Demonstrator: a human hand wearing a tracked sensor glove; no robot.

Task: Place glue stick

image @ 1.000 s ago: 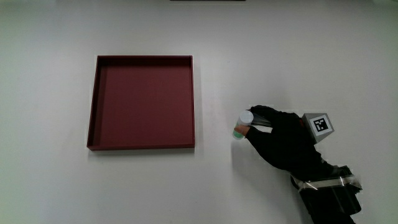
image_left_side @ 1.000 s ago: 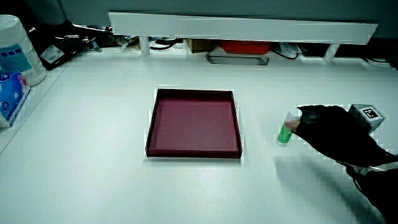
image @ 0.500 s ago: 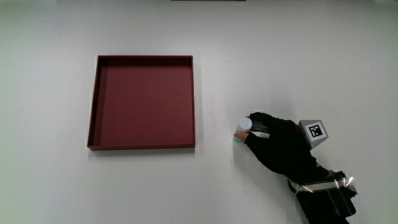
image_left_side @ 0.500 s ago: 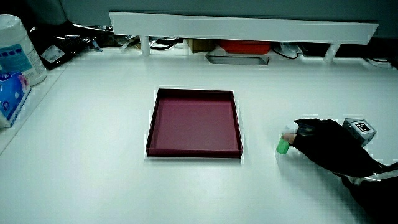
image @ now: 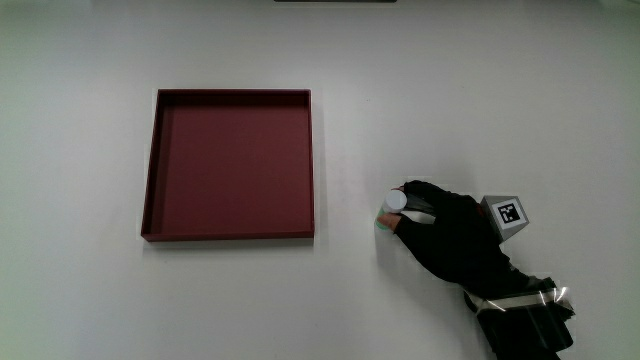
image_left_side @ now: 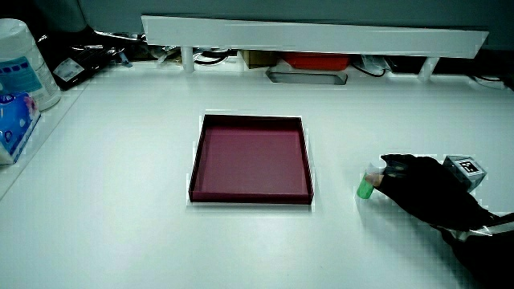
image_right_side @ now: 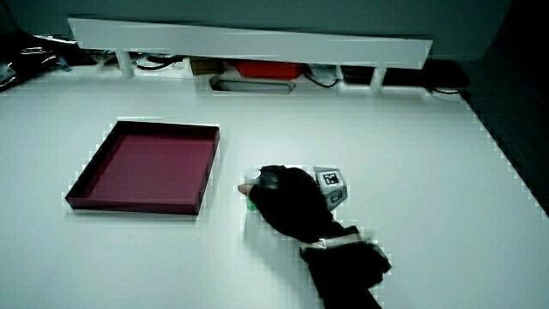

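The glue stick (image: 391,208) is a small green tube with a white cap; it stands upright on the white table beside the dark red tray (image: 160,160). The gloved hand (image: 432,222) has its fingers curled around the stick, which touches the table. In both side views the stick (image_left_side: 368,183) (image_right_side: 250,193) shows as a green base and pale cap at the fingertips, partly hidden by the glove. The tray (image_left_side: 210,128) (image_right_side: 111,142) holds nothing.
A low white partition (image_left_side: 313,36) with cables and boxes under it runs along the table's edge farthest from the person. A white canister (image_left_side: 20,64) and a blue packet (image_left_side: 12,120) stand at the table's edge in a side view.
The hand has brought the glue stick down from just above the table until it stands on the surface, a little nearer the person. Over the last half second almost nothing has moved.
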